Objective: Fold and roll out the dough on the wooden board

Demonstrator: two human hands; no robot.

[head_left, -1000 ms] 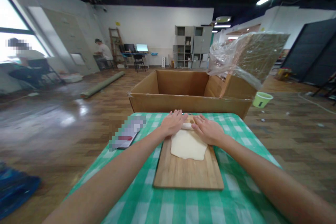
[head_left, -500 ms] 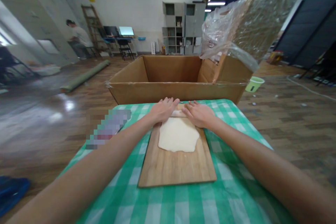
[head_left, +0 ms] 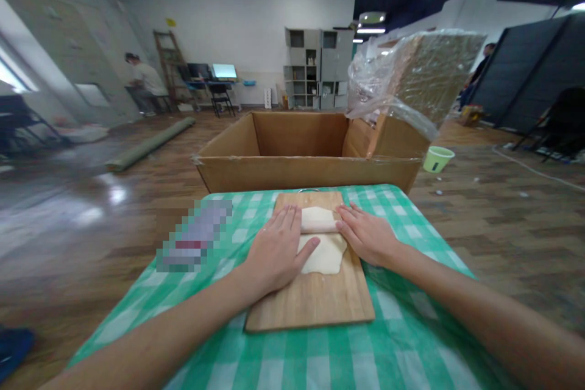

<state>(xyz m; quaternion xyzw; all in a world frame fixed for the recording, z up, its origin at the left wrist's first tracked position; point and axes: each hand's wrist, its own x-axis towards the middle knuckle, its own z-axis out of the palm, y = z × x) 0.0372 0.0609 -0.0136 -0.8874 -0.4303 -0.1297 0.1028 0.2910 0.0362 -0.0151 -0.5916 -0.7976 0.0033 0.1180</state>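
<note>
A pale rolling pin [head_left: 319,226] lies crosswise over a thin, uneven sheet of dough [head_left: 325,256]. Under the dough is a wooden cutting board [head_left: 315,311]. My left hand [head_left: 275,251] rests flat over the pin's left end, fingers stretched forward and the thumb out over the dough. Over the right end lies my right hand [head_left: 369,235], its fingers extended and angled inward. Both palms are on the pin without wrapping round it, and they hide its ends. Dough shows in front of and behind the pin.
A green checked cloth [head_left: 301,365] covers the table. To the left lies a pixelated flat item [head_left: 196,237]. Beyond the table's far edge stands a large open cardboard box [head_left: 301,173], with a plastic-wrapped block [head_left: 425,73] at its right. A green bucket [head_left: 437,159] is on the floor.
Both hands have come back toward me with the rolling pin, from the board's far end to the middle of the dough. The camera view has tilted up slightly.
</note>
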